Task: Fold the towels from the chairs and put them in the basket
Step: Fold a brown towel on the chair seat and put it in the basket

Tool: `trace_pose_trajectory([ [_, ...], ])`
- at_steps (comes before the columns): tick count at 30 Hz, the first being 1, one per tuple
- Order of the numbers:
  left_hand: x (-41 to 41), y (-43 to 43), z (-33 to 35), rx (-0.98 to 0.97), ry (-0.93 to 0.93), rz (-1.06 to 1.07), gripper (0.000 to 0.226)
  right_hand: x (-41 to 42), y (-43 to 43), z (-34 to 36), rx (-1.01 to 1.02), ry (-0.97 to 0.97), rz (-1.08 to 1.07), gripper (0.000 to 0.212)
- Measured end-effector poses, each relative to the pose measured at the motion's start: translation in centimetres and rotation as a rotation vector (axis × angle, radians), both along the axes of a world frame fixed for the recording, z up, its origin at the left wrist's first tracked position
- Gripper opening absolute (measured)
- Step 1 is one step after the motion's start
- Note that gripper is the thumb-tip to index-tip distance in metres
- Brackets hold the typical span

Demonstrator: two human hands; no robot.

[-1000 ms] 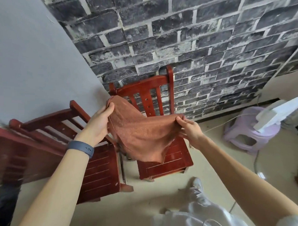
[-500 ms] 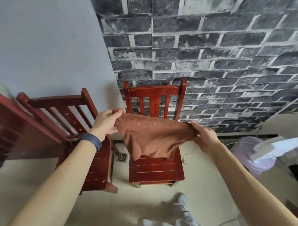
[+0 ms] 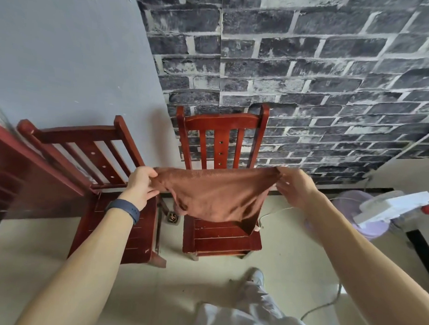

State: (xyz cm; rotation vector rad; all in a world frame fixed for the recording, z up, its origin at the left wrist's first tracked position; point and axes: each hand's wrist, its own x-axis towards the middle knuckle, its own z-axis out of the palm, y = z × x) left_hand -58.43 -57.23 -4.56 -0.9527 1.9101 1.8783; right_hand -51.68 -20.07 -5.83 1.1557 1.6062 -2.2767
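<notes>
Dark brick-patterned wallpaper (image 3: pixel 309 68) covers the far wall and meets a plain grey wall (image 3: pixel 66 47) on the left, above a pale tiled floor (image 3: pixel 199 281). Two red-brown wooden chairs stand against these walls: the left chair (image 3: pixel 73 134) is turned at an angle by the grey wall, and the right chair (image 3: pixel 222 125) faces the person squarely in front of the brick pattern. The brown towel (image 3: pixel 214 196) is held up in the air between both hands, stretched along its top edge in front of the right chair's lower backrest and seat. Its middle sags, and one lower corner hangs down over the seat; whether it touches the wood cannot be told. The left hand (image 3: pixel 142 181), with a dark blue wristband (image 3: pixel 124 209) on its wrist, grips the towel's upper left corner with curled fingers. The right hand (image 3: pixel 295 187) pinches the upper right corner between thumb and fingers. A small floor drain (image 3: pixel 172 216) shows between the two chairs. At the left edge stands a dark red wooden piece of furniture (image 3: pixel 25 180), only partly in view. To the right, near the wall, a lilac plastic stool (image 3: pixel 350 206) carries a white object (image 3: pixel 396 207) that cannot be identified. A pale cable (image 3: pixel 325 306) trails across the floor. Below, the person's light trouser leg (image 3: pixel 252 314) and a grey shoe (image 3: pixel 255 277) are visible.
</notes>
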Motion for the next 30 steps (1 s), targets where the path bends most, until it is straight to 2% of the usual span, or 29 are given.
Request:
trace_pose_trajectory([
  [3, 1.1, 0.4, -0.2, 0.016, -0.147, -0.112, 0.009, -0.4, 0.0, 0.3, 0.098, 0.085, 0.003, 0.012],
  [6, 1.7, 0.8, -0.8, -0.084, -0.188, -0.258, 0.026, -0.7, -0.4, 0.7, 0.190, 0.106, 0.063, 0.010],
  [9, 1.3, 0.5, -1.4, -0.156, -0.104, -0.248, 0.036, -1.0, -0.4, 1.0, 0.268, 0.106, 0.061, 0.007],
  [11, 1.2, 0.2, -1.4, -0.066, -0.038, -0.179, 0.035, -1.0, 0.0, 1.2, 0.301, 0.113, 0.034, 0.007],
  [14, 1.3, 0.2, -1.5, 0.291, 0.041, 0.040, 0.013, -0.7, 0.9, 0.9, 0.348, 0.150, 0.002, 0.007],
  [16, 1.4, 0.4, -1.5, 0.399, 0.046, 0.081, 0.006, -0.4, 1.2, 0.5, 0.448, 0.149, 0.055, 0.007],
  [19, 1.4, 0.8, -1.6, 0.293, 0.057, -0.019, 0.008, -0.1, 1.3, -0.1, 0.595, 0.117, 0.133, 0.013],
  [22, 0.6, 0.2, -1.6, 0.127, 0.149, -0.066, 0.022, -0.1, 1.3, -0.1, 0.664, 0.111, 0.107, 0.014],
  [26, -0.1, -0.9, -1.9, -0.108, 0.253, -0.246, 0.029, -0.2, 1.2, 0.2, 0.778, 0.117, 0.153, 0.019],
  [30, -0.3, -1.3, -2.3, -0.156, 0.299, -0.269, 0.039, 0.0, 0.9, 0.6, 0.824, 0.112, 0.204, 0.026],
])
